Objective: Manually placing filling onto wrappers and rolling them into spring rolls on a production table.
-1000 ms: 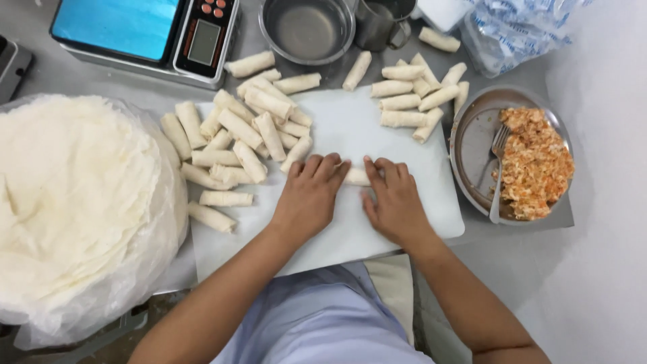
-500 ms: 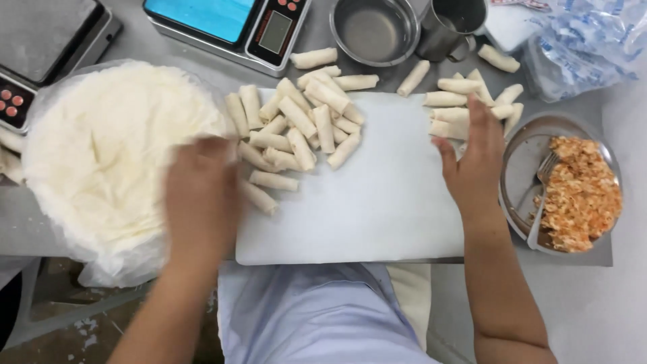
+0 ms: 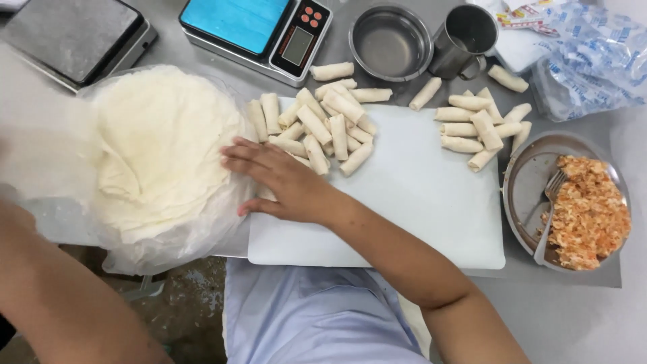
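Note:
My right hand (image 3: 283,178) reaches across to the left, fingers spread flat. It rests on the plastic at the right edge of a stack of round pale wrappers (image 3: 155,148) and holds nothing. Only my left forearm (image 3: 60,296) shows, at the lower left; that hand is past the frame's left edge. Just beyond my right hand, a pile of rolled spring rolls (image 3: 323,125) lies on the top left of a white cutting board (image 3: 418,202). A second pile of rolls (image 3: 478,125) sits at the board's top right.
A metal plate (image 3: 522,195) with orange filling (image 3: 590,212) and a fork (image 3: 547,209) stands right of the board. At the back are a blue-topped scale (image 3: 259,34), a grey scale (image 3: 74,37), a metal bowl (image 3: 391,40), a metal cup (image 3: 465,37) and a bag of packets (image 3: 586,54).
Both hands left the board's middle, where they held a roll. My right hand has crossed left to the wrappers. My left hand has gone out of view on the left.

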